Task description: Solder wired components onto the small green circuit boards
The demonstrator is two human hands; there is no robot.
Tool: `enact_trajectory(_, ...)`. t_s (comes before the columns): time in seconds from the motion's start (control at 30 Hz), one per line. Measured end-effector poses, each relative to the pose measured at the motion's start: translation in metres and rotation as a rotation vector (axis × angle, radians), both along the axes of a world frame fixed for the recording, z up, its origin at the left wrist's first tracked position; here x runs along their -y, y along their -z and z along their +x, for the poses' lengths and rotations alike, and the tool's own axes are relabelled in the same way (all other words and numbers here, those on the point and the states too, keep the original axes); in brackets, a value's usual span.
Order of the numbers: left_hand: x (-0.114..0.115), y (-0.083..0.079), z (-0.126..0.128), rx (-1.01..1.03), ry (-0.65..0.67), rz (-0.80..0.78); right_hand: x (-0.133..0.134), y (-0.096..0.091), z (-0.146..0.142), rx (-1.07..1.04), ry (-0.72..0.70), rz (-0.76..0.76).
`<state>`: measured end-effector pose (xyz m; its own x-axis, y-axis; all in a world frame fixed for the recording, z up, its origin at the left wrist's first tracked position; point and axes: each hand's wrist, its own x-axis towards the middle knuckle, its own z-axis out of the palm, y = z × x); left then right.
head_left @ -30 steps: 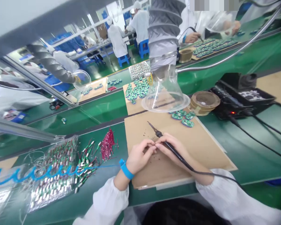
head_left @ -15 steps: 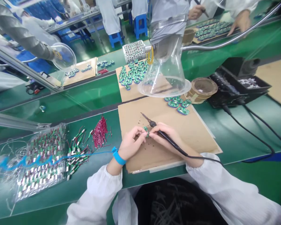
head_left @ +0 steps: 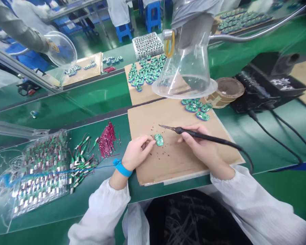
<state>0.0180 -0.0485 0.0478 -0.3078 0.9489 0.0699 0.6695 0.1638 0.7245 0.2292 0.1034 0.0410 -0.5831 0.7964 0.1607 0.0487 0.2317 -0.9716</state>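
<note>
One small green circuit board (head_left: 158, 139) lies on the cardboard sheet (head_left: 173, 166) on the table (head_left: 97, 102), seemingly between solder touches. The left hand (head_left: 136, 153), fingers curled, meets the board's left edge; whether it pinches or only steadies, I cannot tell. The right hand (head_left: 201, 144) pinches the soldering iron (head_left: 193, 133) pen-style, its tip held just beyond the board. Any contact calls for the board to be held pinned.

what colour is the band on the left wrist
The wrist band is blue, clearest in the head view.
</note>
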Motion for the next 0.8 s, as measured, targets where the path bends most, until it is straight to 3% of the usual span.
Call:
enact_trajectory(0.13, -0.0001, -0.0023, -0.0028, 0.019, 0.048, 0.055, -0.0017, 0.0003, 0.0041, -0.040, 0.057, 0.013)
enact_trajectory(0.37, 0.0020, -0.0056, -0.0026, 0.040, 0.140, 0.004, -0.0027, 0.0051, 0.0070, 0.030, -0.085, 0.104)
enact_trajectory(0.8, -0.0008, -0.0057, -0.0004, -0.026, 0.135, -0.013, -0.0013, 0.0020, 0.0044, 0.030, -0.179, 0.139)
